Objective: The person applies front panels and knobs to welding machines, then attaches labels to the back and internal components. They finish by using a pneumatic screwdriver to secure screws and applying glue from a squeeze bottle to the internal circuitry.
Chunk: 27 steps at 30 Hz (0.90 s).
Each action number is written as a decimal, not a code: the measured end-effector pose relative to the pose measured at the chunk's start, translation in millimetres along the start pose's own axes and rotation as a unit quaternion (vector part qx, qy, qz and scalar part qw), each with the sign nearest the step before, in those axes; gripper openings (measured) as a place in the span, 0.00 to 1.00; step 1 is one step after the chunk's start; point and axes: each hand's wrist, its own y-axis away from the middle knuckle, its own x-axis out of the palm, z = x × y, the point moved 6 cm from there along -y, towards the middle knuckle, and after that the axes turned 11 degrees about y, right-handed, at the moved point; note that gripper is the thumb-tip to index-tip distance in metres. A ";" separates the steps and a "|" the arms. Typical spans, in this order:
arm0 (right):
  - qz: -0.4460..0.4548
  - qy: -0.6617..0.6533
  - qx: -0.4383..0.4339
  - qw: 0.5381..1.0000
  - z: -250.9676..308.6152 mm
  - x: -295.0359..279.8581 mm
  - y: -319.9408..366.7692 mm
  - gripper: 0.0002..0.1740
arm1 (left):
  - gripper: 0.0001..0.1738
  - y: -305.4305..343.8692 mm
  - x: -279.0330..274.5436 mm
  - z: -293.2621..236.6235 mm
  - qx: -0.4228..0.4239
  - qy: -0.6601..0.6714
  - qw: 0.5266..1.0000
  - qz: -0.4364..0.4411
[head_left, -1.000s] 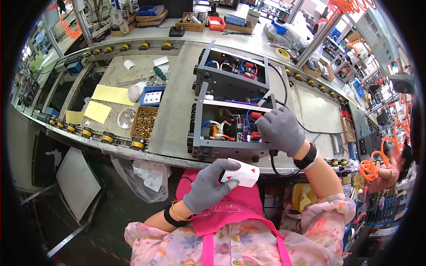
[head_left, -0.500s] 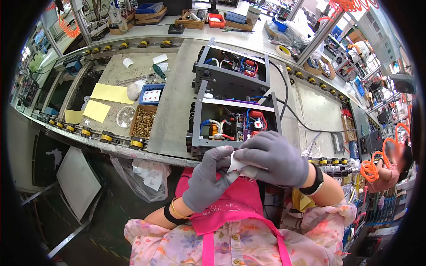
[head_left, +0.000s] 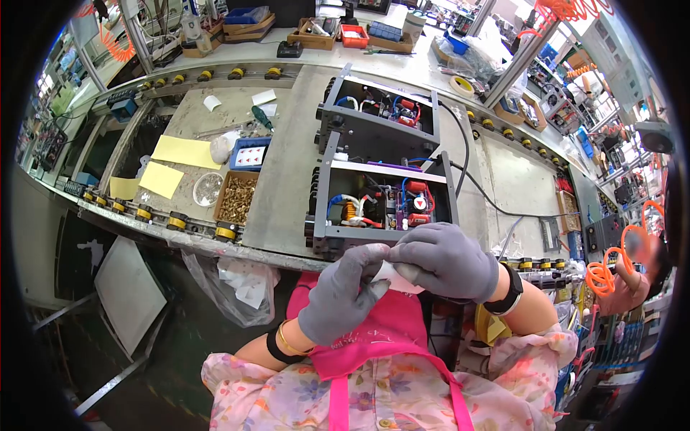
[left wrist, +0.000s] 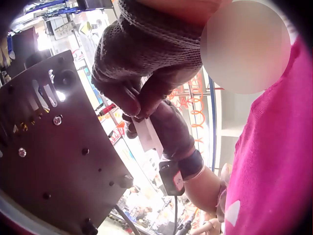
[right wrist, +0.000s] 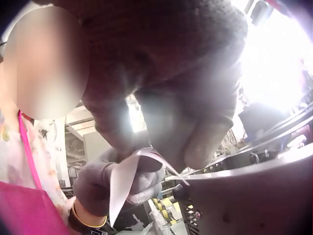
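Note:
Both grey-gloved hands meet in front of the nearer metal chassis. A white paper piece is pinched by the left hand and by the fingertips of the right hand. In the right wrist view the paper curls below the right hand. The nearer chassis is open on top, and a round white label with a red triangle shows on a part inside it. What lies between the fingertips is partly hidden.
A second open chassis stands behind, with black cables at its right. Left of them are a blue tray of labels, a box of brass-coloured parts, yellow papers and a green-handled tool. A plastic bag hangs below the edge.
The right hand has come from the nearer chassis to the paper at the left hand. The round label on the inner part has come into view. Since half a second ago the hands have shifted slightly.

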 end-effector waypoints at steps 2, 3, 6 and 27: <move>0.057 -0.078 0.032 0.995 -11.4 -5.1 -4.1 0.09 | 0.29 -0.7 1.3 -3.3 -0.013 0.053 0.998 0.008; 0.084 -0.119 0.040 0.989 -19.0 -10.8 -7.9 0.09 | 0.30 -0.8 1.7 -4.5 -0.018 0.080 0.997 0.012; 0.170 -0.175 0.063 0.968 -67.7 -40.9 -25.5 0.08 | 0.32 4.3 -9.2 3.7 -0.077 0.189 0.979 0.019; 0.067 0.151 0.213 0.963 -197.1 -73.1 -70.6 0.15 | 0.26 5.0 -276.0 182.3 -0.199 0.037 0.923 -0.326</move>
